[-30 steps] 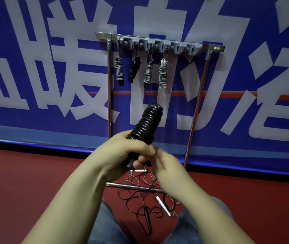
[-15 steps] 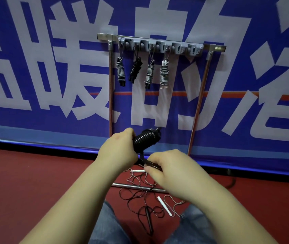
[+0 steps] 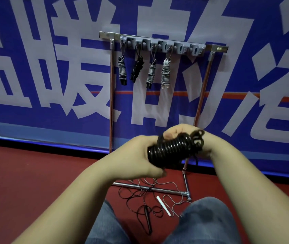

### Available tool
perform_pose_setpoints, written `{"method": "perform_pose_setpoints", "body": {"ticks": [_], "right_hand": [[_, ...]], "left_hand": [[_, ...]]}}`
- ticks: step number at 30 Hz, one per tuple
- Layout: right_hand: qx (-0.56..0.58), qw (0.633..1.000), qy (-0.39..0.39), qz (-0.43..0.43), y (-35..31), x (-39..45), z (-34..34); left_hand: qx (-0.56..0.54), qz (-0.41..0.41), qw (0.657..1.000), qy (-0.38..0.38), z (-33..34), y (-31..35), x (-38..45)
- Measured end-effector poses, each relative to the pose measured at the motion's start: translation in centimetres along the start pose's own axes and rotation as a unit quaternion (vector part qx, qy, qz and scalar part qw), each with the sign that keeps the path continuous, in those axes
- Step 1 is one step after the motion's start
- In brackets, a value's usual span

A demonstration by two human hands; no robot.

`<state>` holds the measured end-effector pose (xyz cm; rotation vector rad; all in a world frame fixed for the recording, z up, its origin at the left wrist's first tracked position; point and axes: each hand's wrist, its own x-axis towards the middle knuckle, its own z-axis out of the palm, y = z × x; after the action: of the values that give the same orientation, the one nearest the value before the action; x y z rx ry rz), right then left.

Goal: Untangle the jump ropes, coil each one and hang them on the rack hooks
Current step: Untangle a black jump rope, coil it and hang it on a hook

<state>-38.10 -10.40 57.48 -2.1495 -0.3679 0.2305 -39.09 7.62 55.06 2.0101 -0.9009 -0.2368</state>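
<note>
Seated on the red floor (image 3: pixel 34 182), a person leaves two loose jump ropes (image 3: pixel 145 196), one dark and one pale, tangled between the knees. Above them, the left hand (image 3: pixel 136 161) clenches one end of a tightly wound black rope coil (image 3: pixel 172 150), while the right hand (image 3: pixel 180 132) grips its far end, apparently securing the tail. Hanging appears next: that calls for a free loop lifted to an open hook on the rack (image 3: pixel 163 42), right of four hung bundles (image 3: pixel 143 71).

black coiled rope (image 3: pixel 172 150) sits tight between both sets of fingers; loose tangled ropes (image 3: pixel 145 199) lie on the floor under them; four coiled ones (image 3: pixel 143 70) hang on the rack hooks (image 3: pixel 161 44) above
</note>
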Motion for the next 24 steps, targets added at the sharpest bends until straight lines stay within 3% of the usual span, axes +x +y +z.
{"method": "perform_pose_setpoints", "body": {"ticks": [4, 8, 11, 15, 21, 24], "right_hand": [[0.079, 0.993, 0.075, 0.042, 0.7, 0.0, 2.9], [0.134, 0.988, 0.059, 0.04, 1.2, -0.2, 4.9], [-0.004, 0.998, 0.063, 0.011, 1.1, -0.9, 4.6], [-0.183, 0.98, 0.078, -0.015, 0.3, -2.2, 3.7], [-0.296, 0.949, 0.111, -0.013, -1.6, -3.4, 2.1], [-0.35, 0.93, 0.106, -0.035, -3.4, -3.7, 1.8]], "left_hand": [[-0.095, -0.026, 0.992, 0.079, -1.0, -0.1, -0.1], [-0.113, -0.087, 0.981, 0.132, -1.1, -0.6, -0.1], [-0.091, -0.12, 0.969, 0.194, -1.1, -1.3, 0.1], [-0.032, -0.157, 0.955, 0.249, -1.8, -2.4, 0.3], [0.039, -0.176, 0.955, 0.236, -1.6, -2.1, 0.6], [0.053, -0.203, 0.96, 0.187, -1.9, -1.8, 0.8]]}}
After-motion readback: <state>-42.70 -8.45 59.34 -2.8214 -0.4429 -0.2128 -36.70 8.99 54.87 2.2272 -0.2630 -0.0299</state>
